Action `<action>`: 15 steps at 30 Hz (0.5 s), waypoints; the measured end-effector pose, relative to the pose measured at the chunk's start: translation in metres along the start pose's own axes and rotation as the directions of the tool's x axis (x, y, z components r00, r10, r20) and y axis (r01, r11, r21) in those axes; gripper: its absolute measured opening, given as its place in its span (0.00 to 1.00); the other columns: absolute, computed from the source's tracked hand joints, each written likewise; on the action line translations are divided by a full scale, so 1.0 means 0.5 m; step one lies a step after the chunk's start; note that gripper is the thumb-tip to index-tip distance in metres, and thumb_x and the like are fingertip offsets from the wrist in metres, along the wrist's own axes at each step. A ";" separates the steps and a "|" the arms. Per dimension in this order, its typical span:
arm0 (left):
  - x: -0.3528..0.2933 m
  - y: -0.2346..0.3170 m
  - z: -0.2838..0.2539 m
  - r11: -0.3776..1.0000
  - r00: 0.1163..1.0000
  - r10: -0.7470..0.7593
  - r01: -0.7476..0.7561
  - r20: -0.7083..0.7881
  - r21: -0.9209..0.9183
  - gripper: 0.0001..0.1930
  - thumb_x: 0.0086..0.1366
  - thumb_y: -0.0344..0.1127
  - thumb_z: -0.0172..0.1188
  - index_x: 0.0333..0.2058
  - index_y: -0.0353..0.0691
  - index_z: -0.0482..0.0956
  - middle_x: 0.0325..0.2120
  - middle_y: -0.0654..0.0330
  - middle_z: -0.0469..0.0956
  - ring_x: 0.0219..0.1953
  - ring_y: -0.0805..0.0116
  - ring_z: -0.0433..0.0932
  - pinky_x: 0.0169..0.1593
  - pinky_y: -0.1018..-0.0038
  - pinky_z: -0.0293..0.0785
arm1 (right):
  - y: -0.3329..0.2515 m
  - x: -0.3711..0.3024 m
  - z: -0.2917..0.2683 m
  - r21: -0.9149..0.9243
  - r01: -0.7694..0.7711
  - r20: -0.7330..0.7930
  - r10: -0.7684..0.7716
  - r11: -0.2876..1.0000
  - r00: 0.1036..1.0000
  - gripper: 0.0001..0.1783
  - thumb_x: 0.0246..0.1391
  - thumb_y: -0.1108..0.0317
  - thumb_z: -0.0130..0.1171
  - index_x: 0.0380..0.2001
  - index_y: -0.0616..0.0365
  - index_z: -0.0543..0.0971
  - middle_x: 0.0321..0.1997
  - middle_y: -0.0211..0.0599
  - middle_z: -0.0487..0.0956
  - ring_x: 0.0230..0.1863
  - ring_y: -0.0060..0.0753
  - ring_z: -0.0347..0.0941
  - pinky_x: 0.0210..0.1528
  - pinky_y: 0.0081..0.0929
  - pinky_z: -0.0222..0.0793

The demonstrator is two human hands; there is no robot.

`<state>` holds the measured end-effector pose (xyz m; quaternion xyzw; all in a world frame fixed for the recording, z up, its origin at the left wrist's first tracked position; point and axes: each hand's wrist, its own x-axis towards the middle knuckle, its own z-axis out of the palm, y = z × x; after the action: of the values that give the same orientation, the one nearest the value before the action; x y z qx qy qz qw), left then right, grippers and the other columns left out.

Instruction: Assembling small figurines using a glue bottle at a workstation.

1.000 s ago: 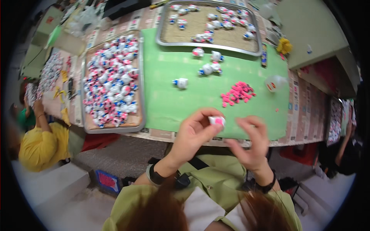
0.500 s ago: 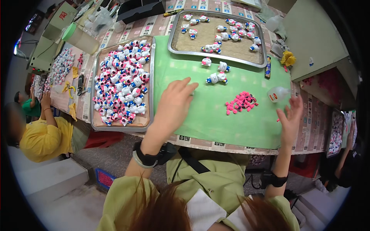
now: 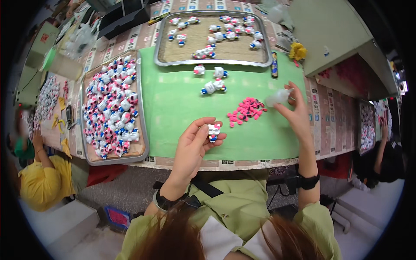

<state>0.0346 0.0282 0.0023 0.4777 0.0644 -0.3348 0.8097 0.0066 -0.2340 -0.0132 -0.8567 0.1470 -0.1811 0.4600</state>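
My left hand (image 3: 193, 145) is closed around a small white figurine (image 3: 213, 133) with pink and blue parts, held upright near the front edge of the green cloth (image 3: 173, 104). At the right, my right hand (image 3: 297, 113) has its thumb and fingers around a small translucent squeeze bottle (image 3: 277, 98), tilted over the cloth. Between the hands lies a heap of small pink pieces (image 3: 247, 110), some with dark parts. Beyond them, a few figurines (image 3: 213, 87) stand or lie on the cloth.
A metal tray (image 3: 145, 130) piled with figurines is at the left. Another metal tray (image 3: 212, 64), lined in beige, holds several more at the back. A blue tube-shaped packet (image 3: 274, 65), a yellow crumpled item (image 3: 297, 51) and a pale cabinet (image 3: 333, 34) are at the right. Co-workers sit on both sides.
My left hand has come back toward me and now holds a figurine. My right hand has closed on the squeeze bottle. The whole view has shifted, so the table appears further left.
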 end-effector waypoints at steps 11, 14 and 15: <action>-0.028 -0.005 0.018 0.998 0.995 0.017 -0.012 0.094 -0.054 0.21 0.56 0.23 0.50 0.49 0.34 0.59 0.41 0.57 0.68 0.41 0.68 0.71 0.44 0.78 0.68 | -0.111 -0.044 -0.019 0.662 -0.333 0.211 0.260 0.672 0.942 0.24 0.41 0.71 0.58 0.44 0.64 0.66 0.34 0.35 0.72 0.34 0.23 0.69 0.35 0.21 0.65; -0.029 -0.015 0.027 0.999 0.995 0.048 -0.047 0.092 -0.016 0.20 0.55 0.23 0.51 0.47 0.34 0.62 0.39 0.59 0.69 0.38 0.73 0.72 0.41 0.80 0.68 | -0.153 -0.110 -0.017 0.621 -0.392 0.307 0.249 0.679 0.919 0.22 0.40 0.72 0.60 0.40 0.64 0.67 0.37 0.37 0.71 0.32 0.25 0.69 0.34 0.21 0.65; -0.031 -0.018 0.029 0.999 0.995 0.054 -0.053 0.089 -0.010 0.19 0.55 0.22 0.51 0.47 0.34 0.62 0.39 0.59 0.69 0.38 0.73 0.72 0.41 0.80 0.68 | -0.156 -0.135 -0.018 0.528 -0.352 0.279 0.233 0.773 0.931 0.22 0.38 0.72 0.61 0.39 0.64 0.67 0.37 0.38 0.70 0.32 0.26 0.68 0.33 0.20 0.64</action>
<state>0.0142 0.0208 0.0099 0.4609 0.0168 -0.3338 0.8221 -0.0507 -0.1707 0.0450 -0.6600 0.1717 -0.0564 0.7292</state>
